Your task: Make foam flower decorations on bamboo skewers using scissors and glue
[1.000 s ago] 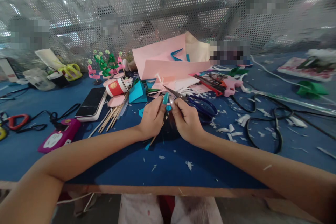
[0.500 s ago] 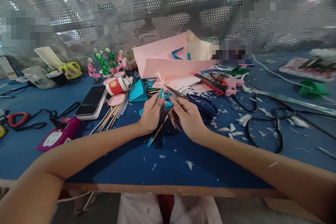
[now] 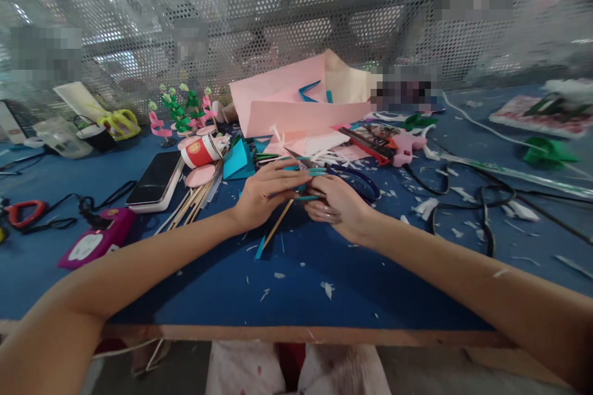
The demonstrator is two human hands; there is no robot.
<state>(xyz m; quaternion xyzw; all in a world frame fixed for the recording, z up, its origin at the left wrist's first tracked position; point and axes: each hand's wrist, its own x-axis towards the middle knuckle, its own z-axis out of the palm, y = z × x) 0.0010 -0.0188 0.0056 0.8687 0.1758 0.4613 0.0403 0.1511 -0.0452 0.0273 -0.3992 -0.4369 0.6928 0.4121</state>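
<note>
My left hand point(image 3: 266, 191) and my right hand point(image 3: 340, 203) meet above the table. The left fingers reach straight across toward the right hand, close together, with the thumb below, closed on a blue paper strip point(image 3: 303, 187). Teal shows at their tips. My right fingers curl in on the same strip, which the hands largely hide. A thin wooden stick point(image 3: 278, 222) slants down from between the hands, with blue paper point(image 3: 260, 249) at its lower end. Just behind them lie dark blue-handled scissors point(image 3: 359, 179), partly covered by the hands.
A folded blue paper point(image 3: 238, 160), a red and white paper cup point(image 3: 201, 151), wooden sticks point(image 3: 192, 203) and a phone point(image 3: 157, 179) lie left. Pink sheets point(image 3: 296, 111) stand behind. A pink glue gun point(image 3: 407, 147), black cable point(image 3: 484, 216) and white scraps lie right.
My left hand's fingers have straightened and reached over the right fingers, hiding more of the strip. My right fingers have curled in further. The view has shifted slightly.
</note>
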